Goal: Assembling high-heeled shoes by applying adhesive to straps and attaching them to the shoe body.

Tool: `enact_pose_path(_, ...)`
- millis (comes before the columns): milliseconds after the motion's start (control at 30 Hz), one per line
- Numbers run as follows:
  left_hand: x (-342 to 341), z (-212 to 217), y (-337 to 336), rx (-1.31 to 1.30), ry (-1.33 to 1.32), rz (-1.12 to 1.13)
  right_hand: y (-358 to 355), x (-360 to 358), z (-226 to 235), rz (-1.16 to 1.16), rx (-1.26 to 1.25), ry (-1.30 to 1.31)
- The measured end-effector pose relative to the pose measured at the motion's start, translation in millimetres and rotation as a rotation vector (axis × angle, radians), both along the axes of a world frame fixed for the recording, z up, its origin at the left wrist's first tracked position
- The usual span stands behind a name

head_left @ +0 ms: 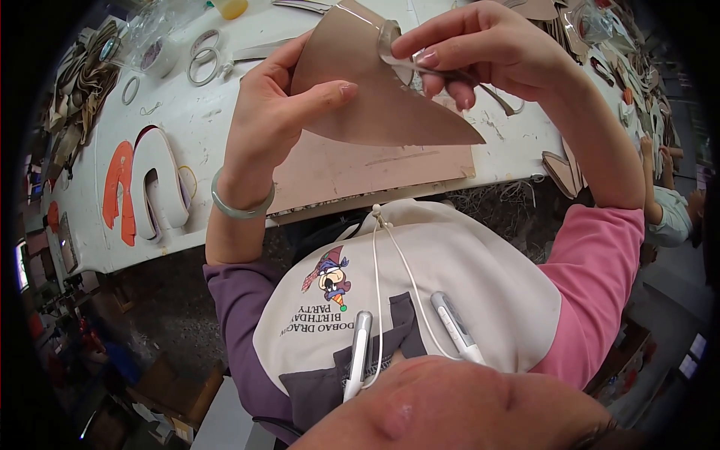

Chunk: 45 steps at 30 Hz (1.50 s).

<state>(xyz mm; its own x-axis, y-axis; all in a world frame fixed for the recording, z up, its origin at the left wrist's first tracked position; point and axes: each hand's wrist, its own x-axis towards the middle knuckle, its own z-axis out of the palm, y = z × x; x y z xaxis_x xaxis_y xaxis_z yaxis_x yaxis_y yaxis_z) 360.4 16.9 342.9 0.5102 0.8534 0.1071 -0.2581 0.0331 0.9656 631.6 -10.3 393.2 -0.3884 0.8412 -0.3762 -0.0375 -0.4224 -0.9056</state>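
Above the white surface [195, 124], a person lifts a brown leather piece [367, 90] clear of a flat brown sheet [360, 169], seemingly to work its edge in the air. The left hand [274, 112] pinches the piece's left side, thumb across its face, its grip closed on the leather. The right hand [480, 49] presses a clear strip [397, 56] at the piece's upper edge, fingers closed on it. The piece's long axis slants down, its point aimed lower right. Tape rolls [202, 64] lie far left of the piece.
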Motion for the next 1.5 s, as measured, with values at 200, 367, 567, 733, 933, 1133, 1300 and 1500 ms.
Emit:
enact_pose_path(200, -9, -19, -4, -0.125, -0.106, -0.014, -9, -27, -1, 0.044, 0.001, -0.024)
enact_pose_path(367, -33, -44, -12, -0.364, -0.285, 0.041, -6, -61, -22, 0.122, -0.033, 0.012)
enact_pose_path(567, -55, -89, -43, -0.51, -0.494, 0.18, -4, -101, -62, 0.131, -0.097, 0.19)
enact_pose_path(733, -73, -107, -60, -0.541, -0.465, 0.392, -1, -128, -90, 0.101, -0.209, 0.235)
enact_pose_path(933, -98, -116, -81, -0.544, -0.336, 0.62, 11, -147, -113, 0.197, -0.262, 0.21)
enact_pose_path(1133, -100, -113, -97, -0.503, -0.318, 0.732, 5, -170, -113, 0.208, -0.299, 0.128)
enact_pose_path(1300, -94, -106, -106, -0.386, -0.157, 0.805, 12, -172, -118, 0.246, -0.357, 0.095)
enact_pose_path(1500, -95, -103, -103, -0.38, -0.21, 0.739, 17, -166, -112, 0.228, -0.392, 0.146)
